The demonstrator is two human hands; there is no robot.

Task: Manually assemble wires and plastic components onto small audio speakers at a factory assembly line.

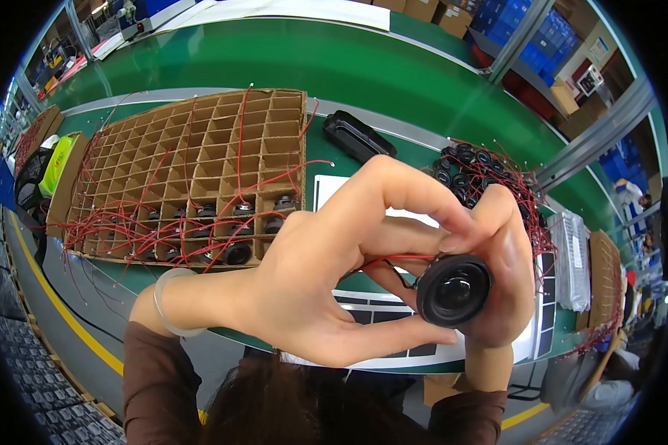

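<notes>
A small round black speaker (454,291) faces up in front of me, with a red and a black wire leading off to the left. My right hand (508,274) is closed on it, palm along its right side and a fingertip at its top edge. Around its left side curls my left hand (312,274), wearing a pale bracelet (159,304). The left index fingertip meets the right fingers above the speaker. Other left fingers reach behind its left edge, partly hidden. My left thumb lies just under its lower rim.
At the left, a cardboard divider box (200,148) holds several wired speakers in its nearer cells. A black oblong plastic housing (358,137) lies beyond my hands. Heaped speakers with red wires (471,170) are at the right, near a clear-wrapped pack (570,259). A metal post (608,137) stands there.
</notes>
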